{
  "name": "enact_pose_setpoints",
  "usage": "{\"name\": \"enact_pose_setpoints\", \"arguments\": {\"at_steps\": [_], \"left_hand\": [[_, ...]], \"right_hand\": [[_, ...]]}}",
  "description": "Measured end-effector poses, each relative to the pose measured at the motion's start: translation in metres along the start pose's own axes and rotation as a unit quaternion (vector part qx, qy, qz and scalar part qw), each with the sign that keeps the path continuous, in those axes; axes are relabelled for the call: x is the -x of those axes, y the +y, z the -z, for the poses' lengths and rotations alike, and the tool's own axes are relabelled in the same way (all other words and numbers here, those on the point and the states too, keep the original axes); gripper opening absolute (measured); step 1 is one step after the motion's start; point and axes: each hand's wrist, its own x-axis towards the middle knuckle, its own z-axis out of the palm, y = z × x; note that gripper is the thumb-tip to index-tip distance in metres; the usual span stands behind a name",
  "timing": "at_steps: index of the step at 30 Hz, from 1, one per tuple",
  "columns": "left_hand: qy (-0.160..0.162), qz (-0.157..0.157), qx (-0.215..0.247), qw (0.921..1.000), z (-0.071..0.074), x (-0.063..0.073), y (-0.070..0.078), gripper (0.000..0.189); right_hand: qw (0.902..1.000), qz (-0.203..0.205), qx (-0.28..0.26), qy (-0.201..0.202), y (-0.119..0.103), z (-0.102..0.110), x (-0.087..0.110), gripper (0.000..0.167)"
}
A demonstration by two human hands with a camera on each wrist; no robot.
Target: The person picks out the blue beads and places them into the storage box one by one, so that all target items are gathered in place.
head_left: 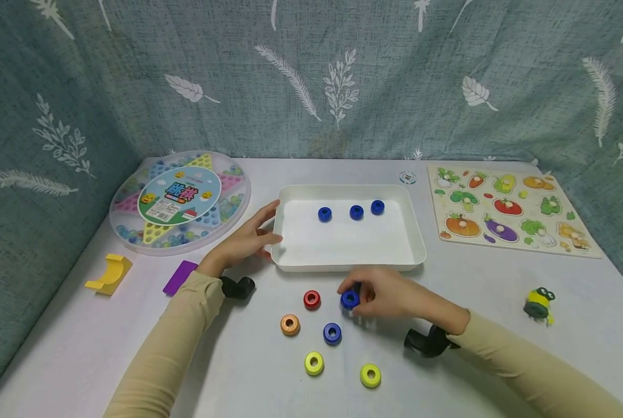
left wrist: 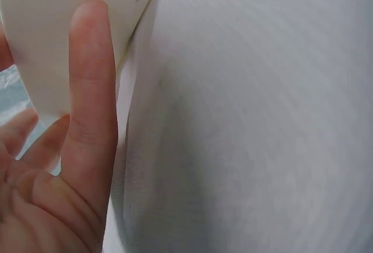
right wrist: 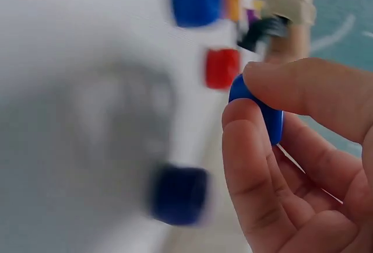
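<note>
Nearest you on the white-covered bench [head_left: 259, 371] lies one yellow ring [head_left: 371, 384], with a second yellow ring [head_left: 313, 371] a little farther and to its left. Beyond them sit a loose blue ring [head_left: 332, 341] and, to its left, an orange ring [head_left: 291, 332]; a red ring [head_left: 312, 307] lies farther still. Just right of the red one, your right hand [head_left: 389, 293] pinches the picked-up blue ring [head_left: 345, 302] between thumb and fingers, near the tray's near wall. A dark blue ring [right wrist: 180, 196], blurred in the right wrist view, shows just beside that hand. Far to the right stands a small yellow-and-green figure [head_left: 539, 305]; on the left lie a purple block [head_left: 180, 277] and a curved yellow block [head_left: 109, 274]. Your left hand [head_left: 245, 238], fingers apart and fairly straight, rests against the left edge of the white tray [head_left: 342, 249], well apart from your right. Toward the tray's far side lie three blue rings [head_left: 356, 212]. A round game box [head_left: 180, 203] lies far left, a vegetable puzzle board [head_left: 478, 200] far right, and a leaf-patterned curtain [head_left: 311, 87] hangs behind.
</note>
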Motion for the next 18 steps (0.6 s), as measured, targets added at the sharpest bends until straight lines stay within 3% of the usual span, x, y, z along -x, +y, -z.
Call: {"name": "enact_pose_setpoints", "arguments": {"at_steps": [4,8,13,18], "left_hand": [[0.004,0.002,-0.003,1.0,0.001,0.0,-0.001,0.079],[0.0,-0.002,0.0,1.0,0.002,0.0,-0.003,0.079],[-0.004,-0.005,0.006,1.0,0.001,0.001,-0.003,0.079],[-0.001,-0.002,0.006,1.0,0.0,0.001,-0.001,0.078]], "right_hand": [[0.9992,0.013,-0.001,0.038,-0.009,0.028,-0.016,0.031],[0.9981,-0.005,0.004,0.062,-0.014,0.056,-0.041,0.032],[0.997,-0.055,0.002,0.053,-0.011,0.074,-0.074,0.035],[0.9948,-0.097,0.004,0.033,-0.001,0.074,-0.099,0.035]]}}
